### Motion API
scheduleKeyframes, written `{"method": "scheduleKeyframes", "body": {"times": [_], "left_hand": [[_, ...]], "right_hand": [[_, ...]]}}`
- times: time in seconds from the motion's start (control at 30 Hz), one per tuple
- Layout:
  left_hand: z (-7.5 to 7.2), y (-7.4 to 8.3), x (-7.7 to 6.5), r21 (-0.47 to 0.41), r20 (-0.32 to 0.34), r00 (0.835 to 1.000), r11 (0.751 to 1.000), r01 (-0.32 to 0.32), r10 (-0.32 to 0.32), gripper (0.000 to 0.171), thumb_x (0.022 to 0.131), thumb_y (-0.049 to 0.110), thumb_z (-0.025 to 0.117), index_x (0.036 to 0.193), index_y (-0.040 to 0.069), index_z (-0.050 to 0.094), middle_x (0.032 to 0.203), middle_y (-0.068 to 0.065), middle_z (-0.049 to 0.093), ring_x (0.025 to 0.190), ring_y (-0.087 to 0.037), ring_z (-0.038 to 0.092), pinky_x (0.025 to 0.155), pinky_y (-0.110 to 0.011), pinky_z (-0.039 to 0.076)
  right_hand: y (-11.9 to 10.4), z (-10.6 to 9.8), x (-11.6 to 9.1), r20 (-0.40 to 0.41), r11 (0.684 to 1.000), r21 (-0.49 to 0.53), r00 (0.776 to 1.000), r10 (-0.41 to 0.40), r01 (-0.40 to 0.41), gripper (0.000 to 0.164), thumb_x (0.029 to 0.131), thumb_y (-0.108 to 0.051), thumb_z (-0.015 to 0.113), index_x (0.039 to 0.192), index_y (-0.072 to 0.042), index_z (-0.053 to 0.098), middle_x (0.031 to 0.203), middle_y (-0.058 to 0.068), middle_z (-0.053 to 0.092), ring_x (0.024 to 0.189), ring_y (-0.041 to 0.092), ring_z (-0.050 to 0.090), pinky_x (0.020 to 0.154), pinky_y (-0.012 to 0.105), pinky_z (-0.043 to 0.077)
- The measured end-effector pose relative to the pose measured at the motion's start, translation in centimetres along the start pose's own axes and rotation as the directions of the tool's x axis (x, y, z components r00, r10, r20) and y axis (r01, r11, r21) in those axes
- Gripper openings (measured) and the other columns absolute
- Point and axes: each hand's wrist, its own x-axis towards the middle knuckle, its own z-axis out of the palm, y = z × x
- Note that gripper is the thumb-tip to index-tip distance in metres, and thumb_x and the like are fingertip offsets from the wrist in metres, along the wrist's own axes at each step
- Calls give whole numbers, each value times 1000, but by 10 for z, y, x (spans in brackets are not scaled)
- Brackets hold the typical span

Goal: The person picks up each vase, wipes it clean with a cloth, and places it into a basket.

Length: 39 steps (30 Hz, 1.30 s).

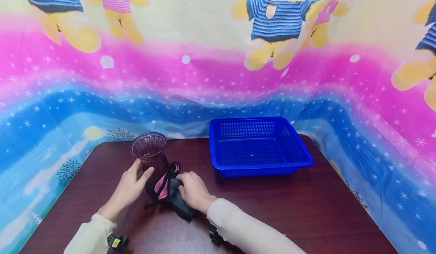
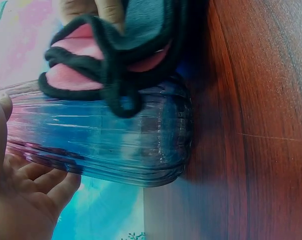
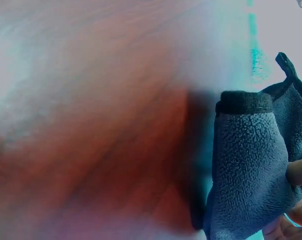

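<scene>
A purple-tinted ribbed glass vase [image 1: 148, 146] with a flared rim stands on the left part of the table. My left hand [image 1: 126, 187] grips it around the neck, thumb on the near side; the left wrist view shows its clear base [image 2: 166, 130]. In my right hand [image 1: 195, 189] is a folded cloth [image 1: 180, 203], grey and fuzzy on one face, pink on the other, with black edging. The cloth lies against the vase's right side. In the right wrist view, fingers [image 3: 300, 172] pinch the grey cloth [image 3: 251, 170].
A blue plastic basket [image 1: 262, 169] with perforated walls stands at the back right of the dark reddish-brown table [image 1: 293, 212]. A printed curtain [image 1: 204, 76] with bears hangs behind and around the table. Black wrist devices [image 1: 117, 242] are worn below the sleeves.
</scene>
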Motion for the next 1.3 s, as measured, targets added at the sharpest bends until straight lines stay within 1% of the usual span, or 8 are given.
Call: {"method": "scheduleKeyframes", "body": {"times": [0.1, 0.23, 0.37, 0.5, 0.8, 1.03, 1.17, 1.3], "left_hand": [[0, -1, 0, 4, -5, 1000, 1000, -7, 7, 62, 106, 31, 53, 149, -10, 35, 142, -42, 48, 128, -54, 53, 103, -60, 47], [1, -1, 0, 13, -19, 1000, 1000, -19, 19, 56, 106, 31, 53, 146, -7, 40, 139, -40, 53, 126, -53, 56, 102, -62, 48], [2, -1, 0, 36, -49, 998, 998, -41, 43, 45, 105, 28, 54, 136, -4, 48, 131, -36, 61, 121, -51, 62, 99, -63, 51], [3, 0, 1, 29, -68, 996, 998, -57, 59, 34, 104, 20, 56, 129, -1, 51, 126, -30, 66, 118, -46, 65, 98, -60, 52], [3, -1, 2, -27, -50, 997, 998, -61, 59, 37, 99, 6, 54, 134, -3, 49, 130, -29, 64, 123, -44, 63, 103, -52, 49], [4, 1, 1, 14, -63, 996, 998, -57, 58, 33, 104, 18, 56, 131, 0, 51, 125, -28, 67, 119, -45, 65, 100, -58, 52], [3, 2, 0, 34, -57, 997, 998, -45, 47, 40, 105, 26, 55, 134, 0, 49, 127, -30, 66, 120, -46, 64, 99, -62, 52], [2, 3, -2, 24, -40, 998, 999, -39, 40, 48, 106, 30, 53, 141, -1, 45, 132, -32, 62, 124, -48, 60, 100, -64, 50]], "right_hand": [[-3, -5, 3, -30, 1000, 10, 999, -14, 14, 16, 87, -9, 69, 99, -18, 75, 90, -5, 77, 87, 16, 67, 76, 28, 54], [-7, -13, 6, -65, 1000, 15, 998, -20, 21, 20, 88, -10, 69, 106, -17, 76, 97, -4, 77, 89, 16, 66, 78, 28, 54], [-12, -20, 9, -102, 999, 13, 994, -32, 34, 25, 89, -11, 69, 113, -14, 75, 103, -1, 77, 92, 17, 66, 80, 27, 55], [-15, -26, 12, -133, 999, 17, 990, -38, 40, 25, 89, -10, 69, 113, -14, 75, 102, -1, 77, 90, 16, 65, 78, 25, 54], [-23, -37, 18, -199, 998, 49, 979, -35, 46, 22, 87, -9, 69, 107, -17, 75, 97, -5, 76, 83, 13, 59, 73, 23, 50], [-20, -31, 12, -146, 999, 26, 989, -38, 42, 20, 90, -12, 69, 110, -16, 73, 98, -2, 74, 88, 15, 63, 76, 26, 54], [-17, -26, 8, -110, 999, 6, 993, -43, 44, 21, 91, -13, 69, 112, -17, 73, 98, -2, 73, 90, 16, 64, 78, 28, 55], [-13, -19, 5, -76, 999, -10, 996, -36, 35, 21, 92, -15, 69, 112, -18, 73, 97, -2, 73, 91, 16, 65, 78, 28, 55]]}}
